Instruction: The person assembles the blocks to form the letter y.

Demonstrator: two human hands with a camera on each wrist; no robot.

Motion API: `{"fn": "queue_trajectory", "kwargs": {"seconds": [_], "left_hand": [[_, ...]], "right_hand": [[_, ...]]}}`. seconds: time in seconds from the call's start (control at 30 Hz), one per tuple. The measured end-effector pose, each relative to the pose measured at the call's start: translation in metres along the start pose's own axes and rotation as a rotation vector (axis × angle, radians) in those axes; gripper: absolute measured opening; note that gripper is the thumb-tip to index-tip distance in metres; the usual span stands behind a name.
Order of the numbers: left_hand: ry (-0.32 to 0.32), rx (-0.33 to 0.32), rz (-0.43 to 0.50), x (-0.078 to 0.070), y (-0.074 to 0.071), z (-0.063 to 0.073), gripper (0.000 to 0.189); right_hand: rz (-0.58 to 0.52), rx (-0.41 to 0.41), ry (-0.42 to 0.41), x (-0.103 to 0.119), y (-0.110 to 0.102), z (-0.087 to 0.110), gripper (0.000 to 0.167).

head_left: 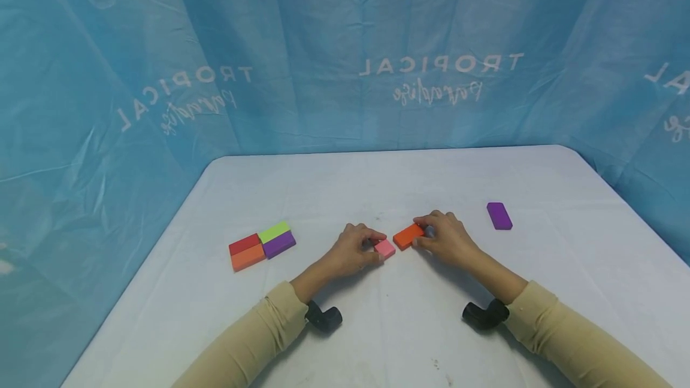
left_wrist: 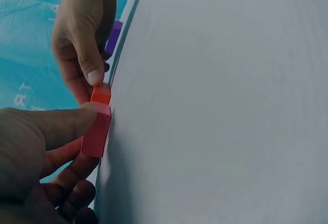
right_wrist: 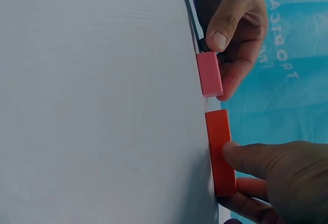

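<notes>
Near the middle of the table, my left hand pinches a pink block between thumb and fingers. Just to its right, my right hand grips an orange-red block the same way. A small gap separates the two blocks in the head view. The right wrist view also shows the pink block apart from the orange-red block, both close to the tabletop. In the left wrist view, the pink block partly hides the orange-red block.
Left of the hands lie a red block, an orange block, a lime green block and a purple block, grouped together. Another purple block lies far right. A blue printed curtain hangs behind the white table.
</notes>
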State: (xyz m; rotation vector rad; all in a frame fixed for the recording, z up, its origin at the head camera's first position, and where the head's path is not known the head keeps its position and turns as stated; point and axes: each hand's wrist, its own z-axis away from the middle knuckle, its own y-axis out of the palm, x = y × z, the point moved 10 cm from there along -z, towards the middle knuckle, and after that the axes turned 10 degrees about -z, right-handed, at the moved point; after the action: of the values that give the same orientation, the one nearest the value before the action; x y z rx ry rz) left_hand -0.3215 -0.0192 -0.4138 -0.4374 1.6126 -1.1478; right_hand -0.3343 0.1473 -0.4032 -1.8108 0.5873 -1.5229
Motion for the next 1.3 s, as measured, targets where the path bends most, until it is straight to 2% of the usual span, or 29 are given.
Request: {"fn": "queue_trajectory", "kwargs": {"seconds": [0.5, 0.77, 1.3], "left_hand": [[-0.057, -0.078, 0.008, -0.006, -0.002, 0.002, 0.041], [-0.084, -0.097, 0.012, -0.007, 0.000, 0.002, 0.041], [-0.096, -0.147, -0.014, -0.009, 0.000, 0.001, 0.038]], "right_hand": [[-0.011, 0.012, -0.038, 0.006, 0.002, -0.006, 0.047], [-0.010, -0.013, -0.099, 0.010, 0.002, -0.009, 0.045], [-0.006, -0.006, -0.099, 0.011, 0.005, -0.012, 0.046]]}}
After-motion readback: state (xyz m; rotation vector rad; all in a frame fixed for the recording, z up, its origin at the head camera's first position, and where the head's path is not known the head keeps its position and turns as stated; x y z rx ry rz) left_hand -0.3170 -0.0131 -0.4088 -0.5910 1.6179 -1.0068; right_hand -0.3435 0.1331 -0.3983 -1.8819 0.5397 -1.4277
